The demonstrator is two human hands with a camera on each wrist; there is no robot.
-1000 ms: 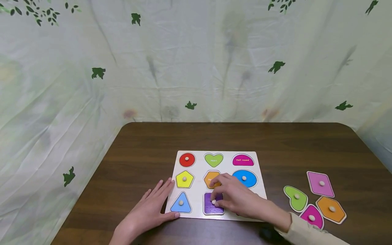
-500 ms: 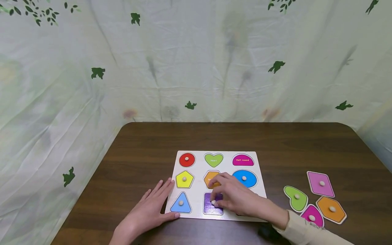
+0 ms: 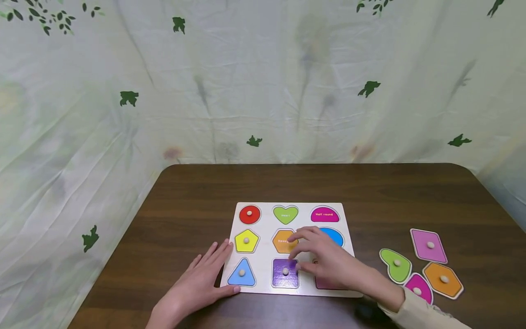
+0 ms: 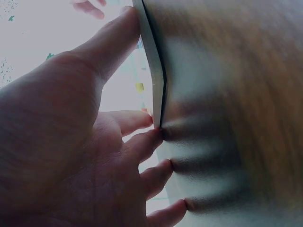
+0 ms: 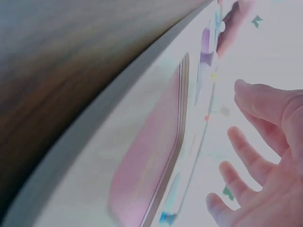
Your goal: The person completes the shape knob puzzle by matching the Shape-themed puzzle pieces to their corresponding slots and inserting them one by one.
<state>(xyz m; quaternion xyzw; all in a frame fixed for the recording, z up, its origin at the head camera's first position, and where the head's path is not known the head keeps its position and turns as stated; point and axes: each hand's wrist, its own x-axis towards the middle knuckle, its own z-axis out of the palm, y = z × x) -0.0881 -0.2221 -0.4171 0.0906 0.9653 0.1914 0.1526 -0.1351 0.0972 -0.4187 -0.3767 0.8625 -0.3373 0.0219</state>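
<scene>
A white shape puzzle board [image 3: 265, 274] lies on the table. My left hand [image 3: 199, 276] rests at its left edge, thumb on the near left corner and fingers straight against the table. In the left wrist view the fingertips [image 4: 168, 165] touch the tabletop beside the board's edge. A purple square piece [image 3: 279, 279] with a white knob sits in the bottom middle of the board. Just right of that knob hovers my right hand [image 3: 328, 260], fingers loosely bent and holding nothing. It partly covers the blue oval piece [image 3: 334, 235] and the pink bottom-right recess [image 5: 147, 156].
Red circle [image 3: 249, 214], yellow pentagon [image 3: 247, 246] and blue triangle [image 3: 241, 279] pieces sit in the board. Heart [image 3: 285, 214], half-round and hexagon [image 3: 282, 246] recesses show printed bottoms. Right of the board lie loose pink quadrilateral [image 3: 429, 253], green heart [image 3: 397, 273], orange hexagon [image 3: 448, 287] and magenta half-round [image 3: 423, 297] pieces.
My right hand has let go of the purple square's knob and moved slightly right, away from it. The left hand stays in place on the board's edge.
</scene>
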